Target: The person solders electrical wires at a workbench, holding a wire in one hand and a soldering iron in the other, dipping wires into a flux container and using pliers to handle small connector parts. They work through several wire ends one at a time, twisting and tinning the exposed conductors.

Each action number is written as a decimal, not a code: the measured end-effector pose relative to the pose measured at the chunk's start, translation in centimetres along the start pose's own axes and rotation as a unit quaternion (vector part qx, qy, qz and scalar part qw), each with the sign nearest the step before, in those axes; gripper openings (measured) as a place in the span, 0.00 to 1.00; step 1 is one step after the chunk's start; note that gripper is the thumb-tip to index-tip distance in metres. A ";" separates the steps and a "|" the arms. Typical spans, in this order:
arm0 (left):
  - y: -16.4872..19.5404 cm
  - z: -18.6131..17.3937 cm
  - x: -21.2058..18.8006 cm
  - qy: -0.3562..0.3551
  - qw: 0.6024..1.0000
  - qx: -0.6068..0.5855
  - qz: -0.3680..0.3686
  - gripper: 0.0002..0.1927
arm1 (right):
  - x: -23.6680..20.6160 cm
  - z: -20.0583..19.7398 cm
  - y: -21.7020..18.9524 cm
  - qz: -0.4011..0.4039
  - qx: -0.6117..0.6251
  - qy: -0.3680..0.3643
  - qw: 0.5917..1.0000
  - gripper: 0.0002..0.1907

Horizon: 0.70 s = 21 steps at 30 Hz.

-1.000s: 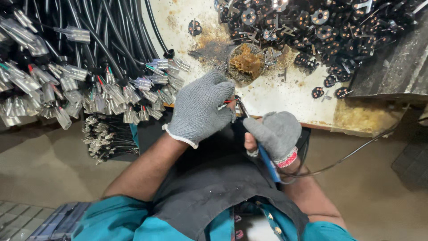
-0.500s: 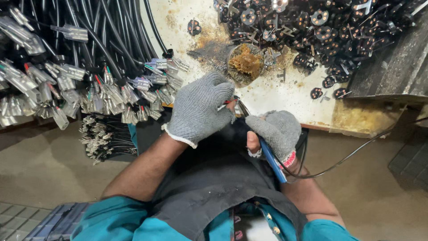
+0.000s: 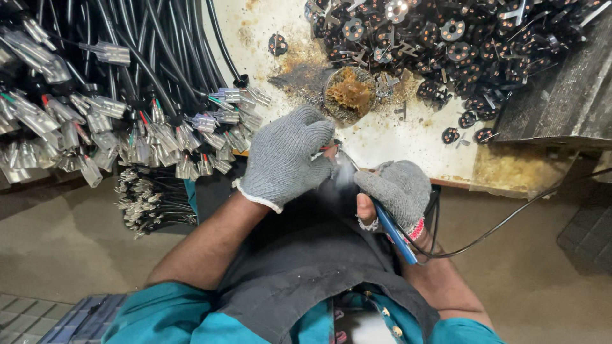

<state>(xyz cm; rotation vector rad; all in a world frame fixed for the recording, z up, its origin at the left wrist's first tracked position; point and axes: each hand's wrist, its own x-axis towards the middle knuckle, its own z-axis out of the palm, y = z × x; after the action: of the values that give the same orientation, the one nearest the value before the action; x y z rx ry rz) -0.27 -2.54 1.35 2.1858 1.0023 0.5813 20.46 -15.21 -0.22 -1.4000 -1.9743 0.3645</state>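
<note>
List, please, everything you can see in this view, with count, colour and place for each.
Black cables with metal terminal ends: many, black with silver tips, heaped upper left.
Loose terminal bundle: one, silvery, hanging below the cables.
Round connector parts: many, black, piled upper right.
Small round tin: one, brown residue inside, bench centre.
Workbench top: one, stained cream.
Soldering iron: one, blue handle, black cord trailing right.
Apron: one, dark grey, over the lap.
Left hand: grey knit glove, pinching a small part at the bench edge.
Right hand: grey knit glove, gripping the soldering iron.
</note>
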 end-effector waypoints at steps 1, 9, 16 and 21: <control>-0.1 0.0 0.0 -0.002 1.000 0.000 0.001 0.12 | 0.0 0.1 0.0 -0.004 -0.001 0.006 1.000 0.11; 0.0 0.3 0.1 -0.012 1.000 0.010 -0.018 0.08 | -0.7 0.5 1.6 -0.069 0.008 -0.080 0.994 0.25; 0.0 0.1 0.1 -0.005 1.000 -0.007 -0.006 0.10 | -0.5 0.1 1.0 -0.036 -0.021 -0.044 0.998 0.25; 0.1 0.2 0.0 -0.013 1.000 0.006 -0.018 0.07 | -0.5 0.6 1.1 -0.064 0.025 -0.064 0.996 0.23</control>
<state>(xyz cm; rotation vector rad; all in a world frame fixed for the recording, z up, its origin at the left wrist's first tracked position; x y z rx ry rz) -0.13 -2.60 1.28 2.1761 1.0315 0.5313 20.97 -15.14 -1.52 -1.2392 -2.1311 0.4528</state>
